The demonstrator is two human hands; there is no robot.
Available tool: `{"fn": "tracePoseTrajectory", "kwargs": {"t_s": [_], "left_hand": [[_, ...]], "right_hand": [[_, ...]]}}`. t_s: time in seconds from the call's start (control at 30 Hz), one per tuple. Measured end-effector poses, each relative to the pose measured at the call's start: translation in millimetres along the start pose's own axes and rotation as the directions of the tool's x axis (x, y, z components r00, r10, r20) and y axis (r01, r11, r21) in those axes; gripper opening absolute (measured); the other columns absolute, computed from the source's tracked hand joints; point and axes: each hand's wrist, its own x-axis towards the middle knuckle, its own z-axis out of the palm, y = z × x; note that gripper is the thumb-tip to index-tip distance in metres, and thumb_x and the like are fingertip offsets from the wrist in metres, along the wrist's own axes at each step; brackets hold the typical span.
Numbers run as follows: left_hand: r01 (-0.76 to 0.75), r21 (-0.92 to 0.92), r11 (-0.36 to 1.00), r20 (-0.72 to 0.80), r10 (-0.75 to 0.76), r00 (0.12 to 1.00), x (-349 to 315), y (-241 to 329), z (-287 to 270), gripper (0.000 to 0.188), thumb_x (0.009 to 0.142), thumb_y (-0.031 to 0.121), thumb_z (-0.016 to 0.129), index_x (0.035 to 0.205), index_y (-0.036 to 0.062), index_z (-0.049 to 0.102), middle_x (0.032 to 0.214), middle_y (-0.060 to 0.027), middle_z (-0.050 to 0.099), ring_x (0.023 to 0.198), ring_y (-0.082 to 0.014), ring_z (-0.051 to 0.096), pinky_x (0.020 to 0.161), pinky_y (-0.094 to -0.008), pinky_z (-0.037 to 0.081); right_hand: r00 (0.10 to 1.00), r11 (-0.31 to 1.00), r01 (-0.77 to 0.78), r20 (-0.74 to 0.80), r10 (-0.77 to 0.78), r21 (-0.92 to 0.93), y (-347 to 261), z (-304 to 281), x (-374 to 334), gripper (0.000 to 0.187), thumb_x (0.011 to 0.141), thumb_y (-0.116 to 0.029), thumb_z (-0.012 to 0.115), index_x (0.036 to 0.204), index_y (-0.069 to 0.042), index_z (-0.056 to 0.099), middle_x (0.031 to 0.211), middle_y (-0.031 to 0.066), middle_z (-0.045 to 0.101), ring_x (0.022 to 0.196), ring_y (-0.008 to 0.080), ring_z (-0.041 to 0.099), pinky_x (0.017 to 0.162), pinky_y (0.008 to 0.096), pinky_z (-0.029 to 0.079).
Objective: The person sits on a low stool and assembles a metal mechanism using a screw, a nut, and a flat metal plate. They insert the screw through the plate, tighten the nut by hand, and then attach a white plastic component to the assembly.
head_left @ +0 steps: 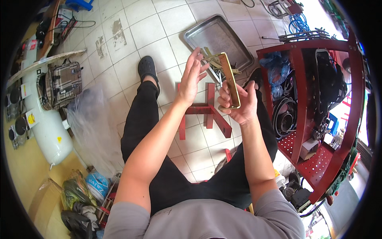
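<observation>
1. One U-shaped, brass-coloured metal bracket (230, 79) is tilting near the frame's centre, the right hand's (246, 105) grip clamping its lower part.
2. The left hand (190, 80) is hovering beside its upper end, grip apart; contact I cannot tell.
3. A rectangular metal tray (211, 35) is lying at upper centre.

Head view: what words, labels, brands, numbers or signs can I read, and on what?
White tank: yellow sticker, print too small to read.
Blue-and-white package: large lettering, which I won't copy out.
Gold-coloured bracket in the right hand: no lettering that I can see.
</observation>
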Motion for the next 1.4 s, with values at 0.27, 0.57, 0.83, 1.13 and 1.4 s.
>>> {"fn": "tracePoseTrajectory", "kwargs": {"t_s": [0.27, 0.57, 0.83, 1.13, 1.4], "left_hand": [[-0.017, -0.084, 0.996, 0.122, 0.028, 0.992, 3.9, 1.1, 12.6, 0.057, 0.095, 0.050, 0.038, 0.134, 0.0081, 0.037, 0.129, -0.0118, 0.050, 0.107, -0.0215, 0.056, 0.091, -0.0331, 0.042], [0.122, 0.004, 0.993, 0.083, -0.122, 0.989, 20.1, -8.8, 45.4, 0.058, 0.094, 0.040, 0.045, 0.140, 0.0062, 0.033, 0.128, -0.0125, 0.050, 0.107, -0.0208, 0.055, 0.093, -0.0356, 0.041], [0.175, 0.054, 0.983, 0.243, -0.183, 0.952, 19.5, -42.7, 63.2, 0.033, 0.094, 0.015, 0.052, 0.123, 0.0015, 0.051, 0.116, -0.0077, 0.059, 0.110, -0.0174, 0.056, 0.094, -0.0339, 0.045], [-0.575, 0.643, 0.506, 0.383, 0.439, 0.813, 19.3, -26.8, 81.9, 0.019, 0.086, 0.012, 0.062, 0.105, 0.0079, 0.067, 0.109, -0.0105, 0.066, 0.106, -0.0283, 0.061, 0.094, -0.0376, 0.045], [-0.717, 0.697, 0.020, 0.596, 0.540, 0.595, 35.9, 5.7, 63.4, 0.023, 0.080, 0.005, 0.063, 0.103, 0.0070, 0.066, 0.103, -0.0103, 0.068, 0.100, -0.0238, 0.064, 0.094, -0.0412, 0.046]], "right_hand": [[0.999, 0.999, -0.039, -0.015, 0.039, -0.018, -9.1, -7.5, 7.3, 0.041, 0.087, -0.036, 0.052, 0.113, -0.004, 0.048, 0.087, 0.0082, 0.055, 0.072, 0.0168, 0.058, 0.046, 0.0261, 0.046], [0.950, 0.916, 0.081, -0.248, -0.190, -0.392, -35.9, -26.4, -2.4, 0.040, 0.090, -0.030, 0.057, 0.118, -0.002, 0.055, 0.084, 0.0095, 0.064, 0.073, 0.0185, 0.064, 0.052, 0.0273, 0.051], [0.614, -0.387, -0.222, 0.180, -0.769, -0.895, -36.1, -31.9, -11.7, 0.040, 0.070, -0.013, 0.074, 0.106, -0.007, 0.059, 0.081, 0.0106, 0.061, 0.080, 0.0311, 0.060, 0.067, 0.0408, 0.049], [0.649, -0.446, -0.227, 0.207, -0.732, -0.866, -30.2, -29.8, -15.4, 0.083, 0.065, -0.022, 0.078, 0.138, -0.012, 0.040, 0.148, 0.0282, 0.021, 0.136, 0.0498, 0.020, 0.105, 0.0646, 0.022], [0.662, -0.412, -0.279, 0.137, -0.737, -0.868, -42.4, -32.7, -22.8, 0.092, 0.068, -0.028, 0.080, 0.142, -0.003, 0.031, 0.138, 0.0314, 0.037, 0.131, 0.0451, 0.035, 0.107, 0.0545, 0.028]]}}
